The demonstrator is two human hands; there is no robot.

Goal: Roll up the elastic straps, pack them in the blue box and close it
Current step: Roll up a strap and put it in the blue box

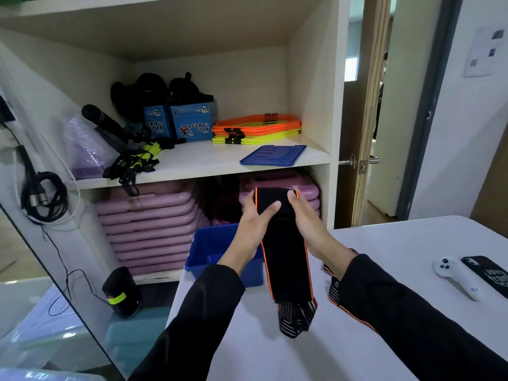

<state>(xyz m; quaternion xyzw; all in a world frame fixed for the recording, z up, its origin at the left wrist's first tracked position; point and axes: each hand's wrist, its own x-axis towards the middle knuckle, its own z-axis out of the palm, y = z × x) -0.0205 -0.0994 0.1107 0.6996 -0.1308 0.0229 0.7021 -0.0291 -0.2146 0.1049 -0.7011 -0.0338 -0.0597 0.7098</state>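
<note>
Two dark sleeves reach from the near edge over the white table. The strap, black with orange edging, hangs between both hands, its striped lower end resting on the table. The left hand grips the strap's upper end, thumb laid across the front. The right hand clasps the same end from the right, fingers curled over the top. A second strap lies on the table under the right forearm. The open blue box sits at the table's far left corner, just left of the hanging strap. Right: a white controller beside a phone. Farther, a blue lid lies on the shelf.
</note>
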